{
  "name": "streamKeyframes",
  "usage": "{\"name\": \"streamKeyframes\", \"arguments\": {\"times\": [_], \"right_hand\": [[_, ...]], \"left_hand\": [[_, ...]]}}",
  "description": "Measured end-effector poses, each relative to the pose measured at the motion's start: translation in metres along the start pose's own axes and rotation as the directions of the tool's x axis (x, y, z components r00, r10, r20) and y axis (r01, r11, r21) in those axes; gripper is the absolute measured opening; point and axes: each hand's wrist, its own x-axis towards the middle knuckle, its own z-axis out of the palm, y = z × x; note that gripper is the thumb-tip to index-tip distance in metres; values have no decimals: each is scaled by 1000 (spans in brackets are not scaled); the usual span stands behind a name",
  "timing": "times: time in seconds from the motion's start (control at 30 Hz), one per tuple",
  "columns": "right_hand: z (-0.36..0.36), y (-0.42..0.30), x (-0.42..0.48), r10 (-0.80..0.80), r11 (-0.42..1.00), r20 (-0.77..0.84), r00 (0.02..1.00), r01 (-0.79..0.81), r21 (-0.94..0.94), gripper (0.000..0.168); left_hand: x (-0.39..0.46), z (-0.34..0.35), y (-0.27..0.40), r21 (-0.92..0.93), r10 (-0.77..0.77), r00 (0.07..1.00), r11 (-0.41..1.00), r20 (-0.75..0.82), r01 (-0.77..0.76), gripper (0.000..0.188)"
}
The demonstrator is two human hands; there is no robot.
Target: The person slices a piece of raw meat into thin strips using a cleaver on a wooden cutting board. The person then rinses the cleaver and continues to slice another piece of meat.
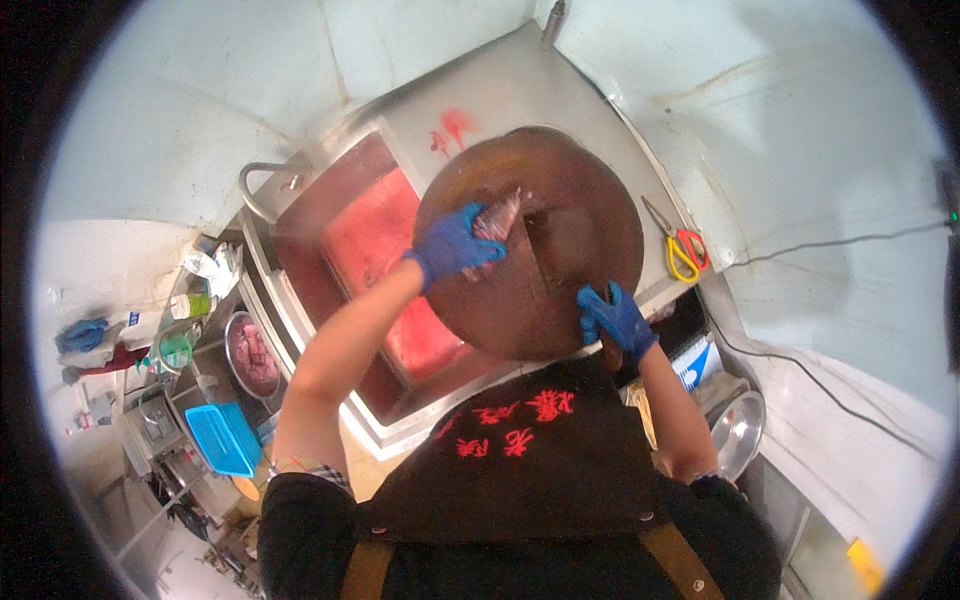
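Observation:
A round, dark wooden chopping block (480,319) stands before me. On its left half, my left hand (454,244) in a blue glove grips a pinkish-grey piece of raw flesh (499,219). Whether it is fish or meat, I cannot tell. The piece narrows towards its far end, and part of it is hidden under the glove. To the right, my right hand (616,319), also in a blue glove, is closed around the handle of a cleaver (564,244). The cleaver's broad, dark blade is over the block, a short way right of the flesh.
A steel sink (401,390) with reddish liquid adjoins the block's left side, below a curved faucet (251,176). Scissors (681,251) with yellow and red handles lie right of the block. Farther left are a bowl of raw meat (255,360) and a blue plastic basket (223,439).

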Motion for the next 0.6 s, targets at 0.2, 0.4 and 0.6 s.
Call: {"name": "streamKeyframes", "arguments": {"times": [0.2, 0.4, 0.6], "right_hand": [[8, -18, -15, -80, 997, 45, 996, 81, -17, 38], [4, 1, -8, -100, 995, 22, 995, 100, 7, 41], [2, 1, -11, -113, 993, 97, 989, 111, 33, 38]], "left_hand": [[-40, 50, -34, 497, 463, 776, 838, -428, -226, 62], [-66, 55, -45, 913, 801, 526, 394, -286, -103, 43], [-37, 23, -44, 638, 647, 571, 726, -506, -257, 35]]}}
